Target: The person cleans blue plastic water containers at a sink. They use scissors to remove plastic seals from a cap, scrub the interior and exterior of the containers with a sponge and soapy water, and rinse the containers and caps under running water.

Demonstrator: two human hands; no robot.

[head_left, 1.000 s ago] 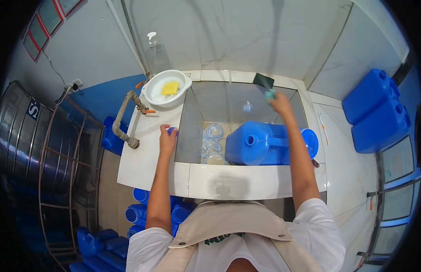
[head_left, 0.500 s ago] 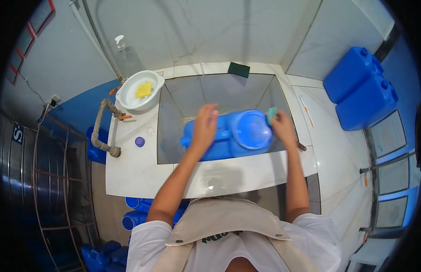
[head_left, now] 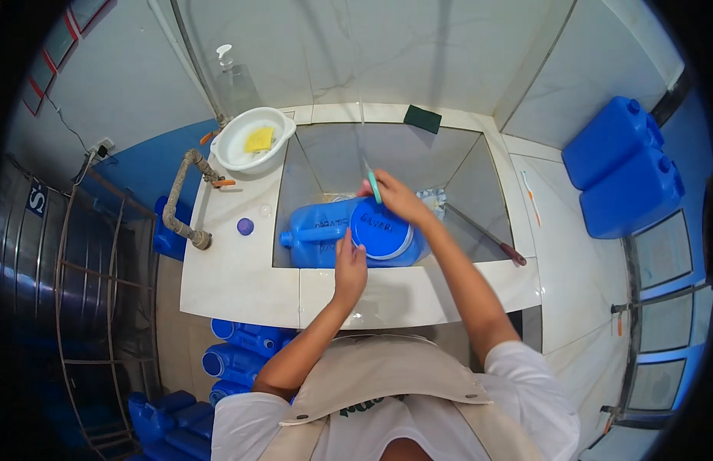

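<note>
A blue plastic jug (head_left: 310, 253) lies on its side in the grey sink (head_left: 325, 157), its moulded handle upward and its round blue lid (head_left: 383, 238) toward the right. My left hand (head_left: 350, 270) rests against the jug where the handle meets the lid, fingers mostly stretched out. At the far edge of the lid, my right hand (head_left: 398, 201) pinches a slim teal tool (head_left: 373, 187) with a pale tip; its exact kind is unclear. A long brush with a dark red handle (head_left: 512, 253) leans in the sink, its pale bristles (head_left: 433, 201) behind my right wrist.
On the counter's left stand a white basin (head_left: 241, 163) holding a yellow sponge (head_left: 259, 140), a pump bottle (head_left: 237, 88), a purple cap (head_left: 245, 227) and a pipe tap (head_left: 172, 211). A dark scouring pad (head_left: 423, 118) lies behind the sink. Blue jerrycans (head_left: 633, 196) stand right.
My right hand has swung left with the teal tool, from the lid's right side to its far edge. The jug has shifted left, and my left hand has come nearer the lid.
</note>
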